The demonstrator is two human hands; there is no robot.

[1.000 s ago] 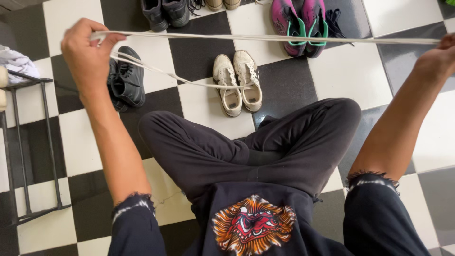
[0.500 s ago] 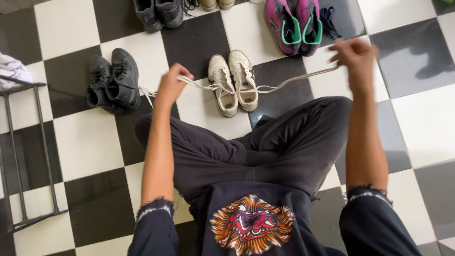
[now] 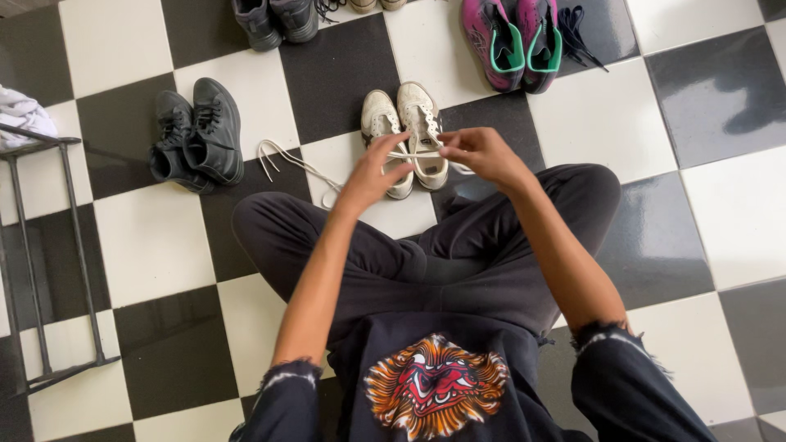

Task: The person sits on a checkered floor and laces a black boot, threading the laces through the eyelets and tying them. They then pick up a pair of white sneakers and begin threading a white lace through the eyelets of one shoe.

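Pinching the white lace point(image 3: 409, 154) between both hands, I hold it just above the cream shoes point(image 3: 405, 139): my left hand point(image 3: 372, 172) closes narrow on one part, my right hand point(image 3: 479, 154) on the other, its tail trailing left over the tiles. I judge it best to keep the span short and taut, fingertips close together. Counted: one lace, four full pairs, a fifth pair's toes at top, one metal rack point(image 3: 49, 254).
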